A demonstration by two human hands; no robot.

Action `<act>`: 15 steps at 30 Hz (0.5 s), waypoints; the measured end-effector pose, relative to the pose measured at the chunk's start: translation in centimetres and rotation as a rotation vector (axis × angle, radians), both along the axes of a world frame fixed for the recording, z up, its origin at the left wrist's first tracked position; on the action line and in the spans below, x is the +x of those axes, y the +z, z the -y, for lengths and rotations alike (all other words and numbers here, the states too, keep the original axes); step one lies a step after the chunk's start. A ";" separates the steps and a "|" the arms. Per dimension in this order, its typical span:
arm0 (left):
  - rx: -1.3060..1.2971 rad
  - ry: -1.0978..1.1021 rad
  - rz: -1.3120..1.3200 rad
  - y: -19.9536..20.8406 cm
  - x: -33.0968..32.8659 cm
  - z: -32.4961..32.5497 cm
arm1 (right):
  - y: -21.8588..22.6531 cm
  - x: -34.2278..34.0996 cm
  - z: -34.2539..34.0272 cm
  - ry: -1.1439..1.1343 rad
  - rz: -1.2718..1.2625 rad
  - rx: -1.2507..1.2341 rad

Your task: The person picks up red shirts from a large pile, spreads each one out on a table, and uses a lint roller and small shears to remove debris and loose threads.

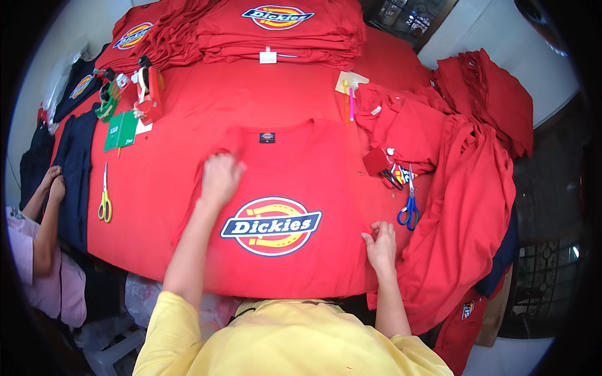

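Observation:
A red T-shirt [285,178] lies spread in front of me, front side up, with a dark neck label and a large oval print in blue, yellow and white. My left hand [221,180] is at its left shoulder, fingers curled on the cloth; motion blurs them slightly. Beside the shirt's right edge rests my right hand [381,245], thumb and fingers apart, nothing visible between them. Blue-handled scissors [409,207] lie just beyond that hand, near a small red pouch-like piece [377,161]. Yellow-handled scissors [105,200] are off to the left.
Stacked red shirts [276,37] line the table's far side. More red garments [458,188] are heaped on the right. A red tape dispenser [148,103], a green notebook [121,130] and pens [351,103] lie about. At left, another person's hands [53,182] touch dark cloth [74,182].

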State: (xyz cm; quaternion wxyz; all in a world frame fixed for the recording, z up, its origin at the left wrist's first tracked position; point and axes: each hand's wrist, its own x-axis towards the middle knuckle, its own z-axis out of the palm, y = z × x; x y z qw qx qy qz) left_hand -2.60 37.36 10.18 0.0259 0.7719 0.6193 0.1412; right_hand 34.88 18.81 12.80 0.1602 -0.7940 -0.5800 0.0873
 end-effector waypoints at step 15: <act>0.013 -0.301 -0.061 -0.3 8.5 -2.3 | -0.7 -6.2 -18.7 0.583 0.064 0.376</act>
